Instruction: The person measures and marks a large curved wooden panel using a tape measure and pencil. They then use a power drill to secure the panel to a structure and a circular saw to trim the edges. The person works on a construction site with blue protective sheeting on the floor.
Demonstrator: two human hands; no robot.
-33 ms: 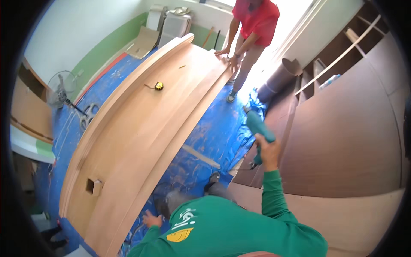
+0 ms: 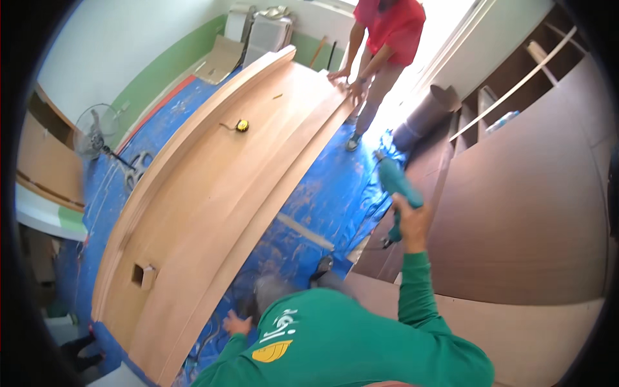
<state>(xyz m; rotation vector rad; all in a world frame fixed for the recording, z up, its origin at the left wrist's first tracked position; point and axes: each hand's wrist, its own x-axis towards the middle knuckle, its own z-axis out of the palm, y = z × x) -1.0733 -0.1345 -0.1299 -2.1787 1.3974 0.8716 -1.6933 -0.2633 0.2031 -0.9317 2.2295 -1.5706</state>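
Note:
My right hand (image 2: pixel 412 222) is wrapped around the handle of a teal power drill (image 2: pixel 398 180), held up over the floor to the right of a long wooden panel (image 2: pixel 200 193). The drill's front end points away from me, toward the far side. Low on the left, my left hand (image 2: pixel 238 322) has its fingers spread and holds nothing. It is near the panel's right edge; whether it touches the panel I cannot tell. On the panel lie a yellow-and-black tape measure (image 2: pixel 242 126) and, by a square opening, a small wooden block (image 2: pixel 149 278).
A person in a red shirt (image 2: pixel 390 32) rests both hands on the panel's far end. Blue sheeting (image 2: pixel 322 200) covers the floor. A fan (image 2: pixel 97 132) stands on the left. Large brown boards (image 2: pixel 516 213) and a rolled sheet (image 2: pixel 422 119) are on the right.
The whole view has shifted slightly. My left hand and the drill in my right hand sit a little farther right and higher in the picture.

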